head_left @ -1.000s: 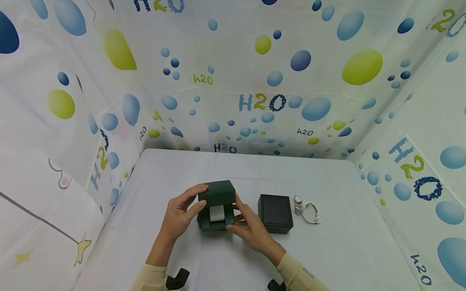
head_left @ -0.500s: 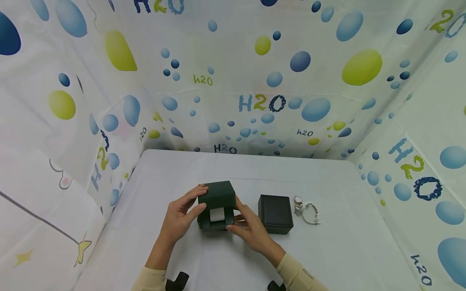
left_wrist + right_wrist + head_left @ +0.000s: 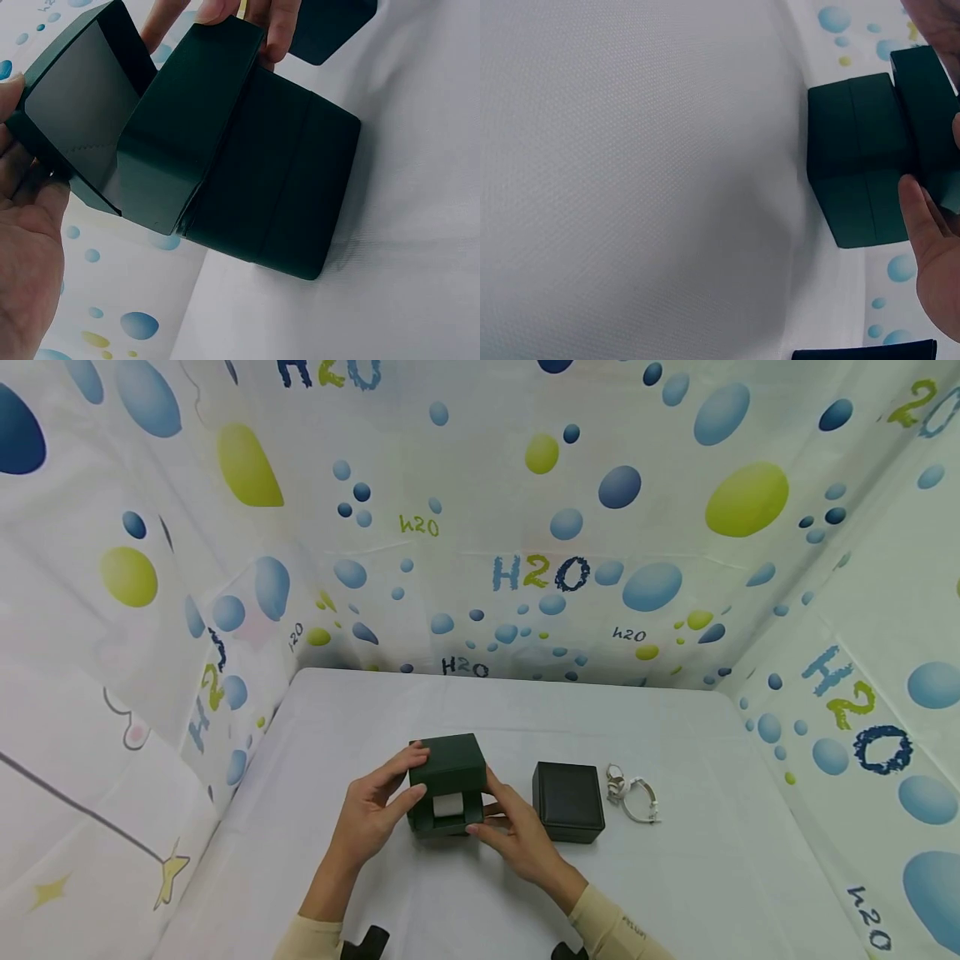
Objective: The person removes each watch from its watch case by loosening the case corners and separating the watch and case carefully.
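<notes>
A dark green hinged box [image 3: 450,760] sits in the middle of the white table, its lid partly raised. Inside shows a pale cushion [image 3: 448,806]. My left hand [image 3: 366,814] grips the lid [image 3: 82,97], thumb at the front edge and fingers over its left side. With my right hand [image 3: 521,835] I hold the right side of the box's base [image 3: 859,142], thumb near the front corner. In the left wrist view a gap shows between lid and base. Some fingers of the right hand are hidden behind the box.
To the right of my right hand stands a closed black box [image 3: 568,802]. Beside it lie a silver-coloured watch [image 3: 617,785] and a silver-coloured open band [image 3: 643,802]. A printed curtain [image 3: 480,527] surrounds the table [image 3: 675,893] at the back and sides.
The lid has tilted down slightly toward the base, covering more of the cushion, with my left hand moving along with it. My right hand stays in place.
</notes>
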Demonstrator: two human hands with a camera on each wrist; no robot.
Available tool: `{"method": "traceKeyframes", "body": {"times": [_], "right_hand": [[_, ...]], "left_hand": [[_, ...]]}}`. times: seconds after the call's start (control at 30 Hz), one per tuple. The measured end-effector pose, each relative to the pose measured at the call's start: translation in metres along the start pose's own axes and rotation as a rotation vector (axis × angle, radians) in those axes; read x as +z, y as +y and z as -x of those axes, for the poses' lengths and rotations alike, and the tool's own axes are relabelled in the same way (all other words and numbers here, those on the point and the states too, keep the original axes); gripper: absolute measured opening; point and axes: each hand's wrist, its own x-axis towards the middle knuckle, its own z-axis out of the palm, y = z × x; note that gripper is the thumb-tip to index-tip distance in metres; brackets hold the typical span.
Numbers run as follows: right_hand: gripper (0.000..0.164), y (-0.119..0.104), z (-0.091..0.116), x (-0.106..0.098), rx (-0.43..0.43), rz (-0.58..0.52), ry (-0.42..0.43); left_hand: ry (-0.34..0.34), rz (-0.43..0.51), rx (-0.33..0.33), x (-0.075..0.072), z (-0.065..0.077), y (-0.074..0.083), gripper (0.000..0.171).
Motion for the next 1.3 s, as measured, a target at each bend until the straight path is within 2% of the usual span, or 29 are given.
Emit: {"method": "traceKeyframes", "body": {"times": [0.2,0.33,0.47,0.73,1.1,1.3], "right_hand": [[0.078,-0.003,0.001,0.001,-0.036,0.028,0.049],[0.072,-0.017,0.002,0.0,-0.086,0.027,0.092],[0.07,-0.031,0.003,-0.004,-0.1,0.011,0.094],[0.07,-0.026,0.003,-0.004,-0.09,-0.015,0.089],[0.068,-0.033,0.002,-0.003,-0.08,-0.037,0.088],[0.066,-0.033,0.002,-0.001,-0.056,-0.016,0.087]], "left_hand": [[-0.005,0.004,-0.02,0.003,0.005,-0.003,0.037],[-0.004,0.008,-0.044,0.005,0.01,-0.005,0.034],[0.0,0.013,-0.059,0.006,0.014,-0.006,0.036],[0.005,0.028,-0.075,0.007,0.018,-0.008,0.036],[-0.021,-0.018,-0.046,0.01,0.027,-0.003,0.037],[-0.013,-0.025,-0.011,0.01,0.033,-0.017,0.041]]}}
